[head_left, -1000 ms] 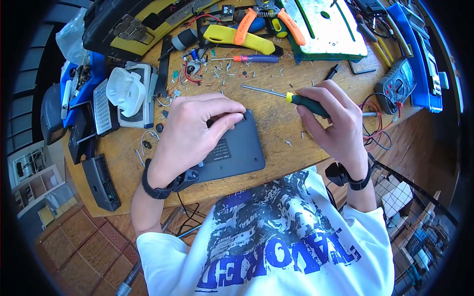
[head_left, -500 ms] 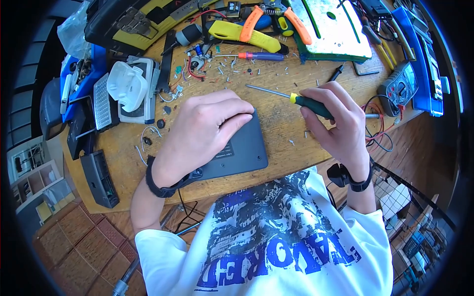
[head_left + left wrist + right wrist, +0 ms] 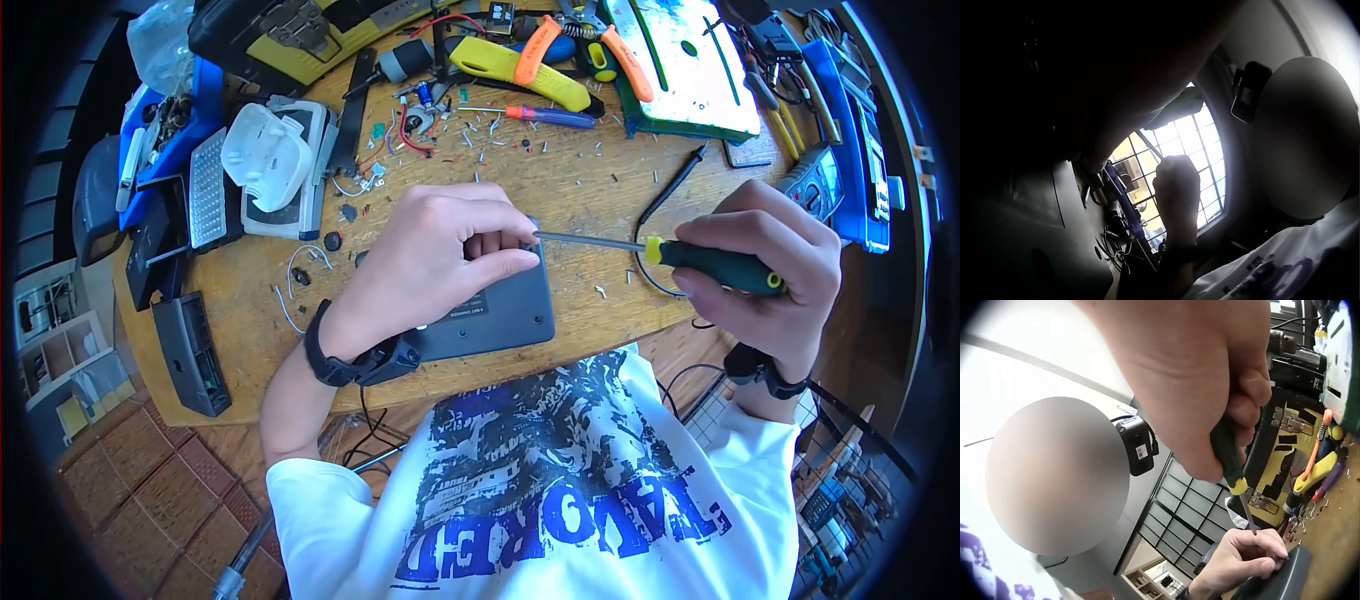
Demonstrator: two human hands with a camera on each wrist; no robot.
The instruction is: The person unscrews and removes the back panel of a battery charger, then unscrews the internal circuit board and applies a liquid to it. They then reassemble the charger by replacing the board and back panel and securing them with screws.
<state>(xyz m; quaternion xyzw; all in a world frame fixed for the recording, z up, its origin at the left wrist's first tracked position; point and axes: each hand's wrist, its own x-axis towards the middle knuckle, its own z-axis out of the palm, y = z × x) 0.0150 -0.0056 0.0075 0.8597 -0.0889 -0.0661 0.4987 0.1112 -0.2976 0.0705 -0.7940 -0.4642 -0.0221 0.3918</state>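
A flat dark grey charger [image 3: 500, 318], with a printed label and screw holes, lies near the table's front edge. My left hand [image 3: 425, 255] arches over it, thumb and forefinger curled together at its far right corner. In the right wrist view, a small dark piece [image 3: 1287, 557] shows at the left fingertips; its kind is too small to make out. My right hand [image 3: 770, 270] grips a screwdriver [image 3: 715, 265] by its green handle with a yellow collar. The steel shaft points left, and its tip is right at the left fingertips. The left wrist view is mostly dark.
Small screws and clippings are scattered behind the charger. Farther back lie a purple screwdriver [image 3: 560, 117], a yellow knife [image 3: 520, 75] and orange-handled pliers [image 3: 628, 62]. A white plastic shell [image 3: 265, 155] and a black case [image 3: 190, 355] sit left; a multimeter [image 3: 812, 185] stands right.
My right hand swung right and slightly down, turning the screwdriver so its tip came to the left fingertips. The left forefinger and thumb shifted slightly right in view; the charger stayed under the hand.
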